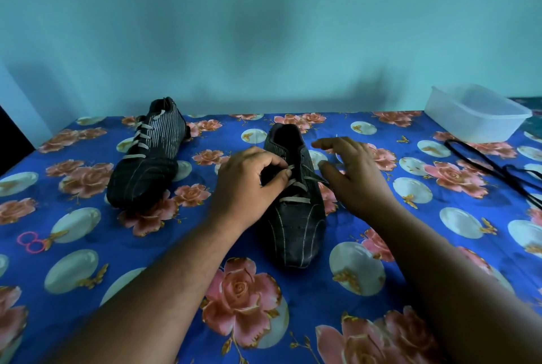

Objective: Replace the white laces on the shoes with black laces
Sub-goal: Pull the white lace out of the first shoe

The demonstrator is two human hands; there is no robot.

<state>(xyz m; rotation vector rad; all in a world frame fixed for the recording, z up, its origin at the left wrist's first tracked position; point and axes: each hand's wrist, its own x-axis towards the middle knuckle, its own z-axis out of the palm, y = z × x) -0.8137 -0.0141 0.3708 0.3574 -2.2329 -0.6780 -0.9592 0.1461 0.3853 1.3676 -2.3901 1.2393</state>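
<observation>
Here the shoe (293, 202) lies lengthwise between my hands, toe toward me. My left hand (249, 182) pinches its white lace (289, 171); my right hand (355, 176) hovers spread, holding nothing.

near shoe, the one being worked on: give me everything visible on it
The near dark shoe with pale pinstripes and curved toe stitching looks like soft leather or fabric. It sits upright on the blue floral tablecloth, toe toward the camera, opening toward the wall. Its white lace crosses the lower eyelets; the upper rows look partly undone, with a loose end trailing right. The left hand pinches the lace near the middle rows. The right hand hovers beside the shoe's right side, fingers spread; contact cannot be told.
</observation>
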